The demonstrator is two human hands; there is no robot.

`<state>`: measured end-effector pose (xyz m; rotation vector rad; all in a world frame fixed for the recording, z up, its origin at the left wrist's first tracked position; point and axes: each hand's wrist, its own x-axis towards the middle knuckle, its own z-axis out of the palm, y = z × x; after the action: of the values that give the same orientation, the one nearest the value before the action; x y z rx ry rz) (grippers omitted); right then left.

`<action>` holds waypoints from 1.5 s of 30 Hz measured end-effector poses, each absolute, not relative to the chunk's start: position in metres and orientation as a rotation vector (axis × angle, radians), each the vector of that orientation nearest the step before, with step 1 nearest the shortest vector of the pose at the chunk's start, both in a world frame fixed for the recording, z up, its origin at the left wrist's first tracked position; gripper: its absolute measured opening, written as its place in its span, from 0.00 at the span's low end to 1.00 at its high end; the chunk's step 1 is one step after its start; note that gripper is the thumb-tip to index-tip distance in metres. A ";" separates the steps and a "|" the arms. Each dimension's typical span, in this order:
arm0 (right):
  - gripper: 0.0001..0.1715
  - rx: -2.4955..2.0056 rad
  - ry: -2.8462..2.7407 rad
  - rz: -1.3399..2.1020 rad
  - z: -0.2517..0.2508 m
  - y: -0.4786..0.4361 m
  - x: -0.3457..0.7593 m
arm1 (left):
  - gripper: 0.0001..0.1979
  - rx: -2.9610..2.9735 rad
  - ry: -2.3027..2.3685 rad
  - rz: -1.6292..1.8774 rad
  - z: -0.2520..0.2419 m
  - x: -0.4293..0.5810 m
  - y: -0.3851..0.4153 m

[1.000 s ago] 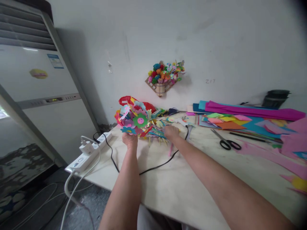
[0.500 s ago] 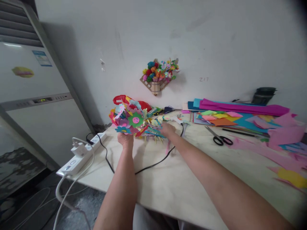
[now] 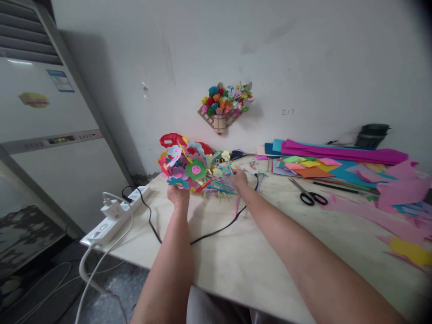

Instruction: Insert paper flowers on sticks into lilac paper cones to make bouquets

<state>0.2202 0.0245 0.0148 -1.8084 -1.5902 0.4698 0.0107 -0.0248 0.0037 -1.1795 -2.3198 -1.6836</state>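
A bunch of colourful craft flowers [image 3: 196, 169] is in my left hand [image 3: 178, 194], which is closed under the blooms; its fingers are mostly hidden by the petals. My right hand [image 3: 239, 179] pinches the blue stem of a pale yellow flower [image 3: 226, 155], whose head stands up to the left of my fingers. Between the hands lies a heap of thin coloured stems [image 3: 219, 185] with small pale flower heads. Just beyond my right hand rests a white glue gun [image 3: 250, 168], partly covered by my fingers.
Black-handled scissors [image 3: 308, 193] and a dark pencil-like stick [image 3: 335, 187] lie at right, near stacked coloured sheets [image 3: 344, 153] and pink scraps [image 3: 371, 216]. A black cord [image 3: 216, 233] crosses the table. A power strip [image 3: 114, 216] runs along the left edge. A flower-filled basket [image 3: 219, 123] hangs on the wall.
My right hand has lifted the pale yellow flower on its blue stem above the heap. The bunch in my left hand has shifted slightly right.
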 end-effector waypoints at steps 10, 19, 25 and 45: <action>0.23 -1.743 -1.473 0.450 0.017 0.009 0.220 | 0.10 -1.226 -2.358 -1.512 0.005 0.014 -0.026; 0.29 -1.258 -1.151 0.685 0.028 0.007 0.217 | 0.09 -1.269 -2.376 -1.412 0.007 0.016 -0.029; 0.20 -0.878 -0.826 0.901 0.050 0.001 0.224 | 0.09 -1.287 -2.360 -1.316 0.008 0.017 -0.030; 0.17 -0.466 -1.032 1.010 0.107 -0.036 0.268 | 0.23 -1.340 -2.280 -1.192 0.013 0.028 -0.036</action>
<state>0.2683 -0.0359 0.1067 -0.4662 -1.0318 1.0097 0.0282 -0.0361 0.0134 -1.3400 -2.2803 -1.1923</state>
